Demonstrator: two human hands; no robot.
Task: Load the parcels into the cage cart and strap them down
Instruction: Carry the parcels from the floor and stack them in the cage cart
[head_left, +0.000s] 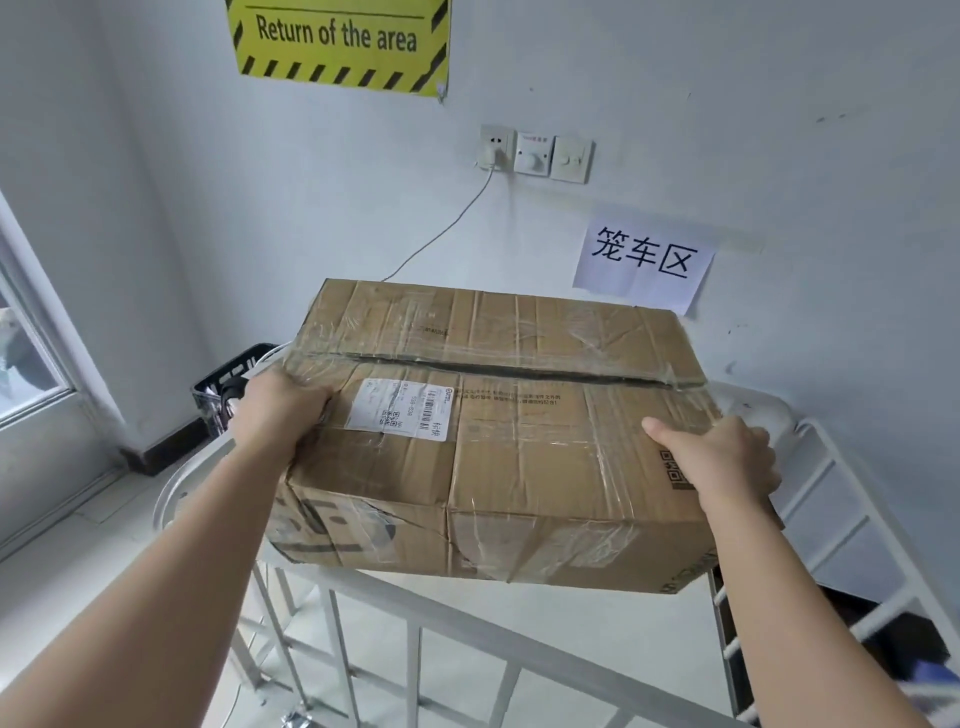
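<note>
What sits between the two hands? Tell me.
In the head view, the taped cardboard parcel fills that stretch: left hand grips its left end, right hand its right end, above the cage cart rail.

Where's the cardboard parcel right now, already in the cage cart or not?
Not in yet: the cardboard parcel is centre of the head view, gripped by the left hand and right hand, above the cage cart's white rail.

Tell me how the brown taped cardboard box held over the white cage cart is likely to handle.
The brown taped cardboard box probably flexes somewhat: its near face is dented and creased. Glossy clear tape may make it slippery, so the left hand and right hand gripping opposite ends seems wise. Weight is unclear; two hands suggest bulk at least. Flat-sided, it should not roll in the white cage cart.
</note>
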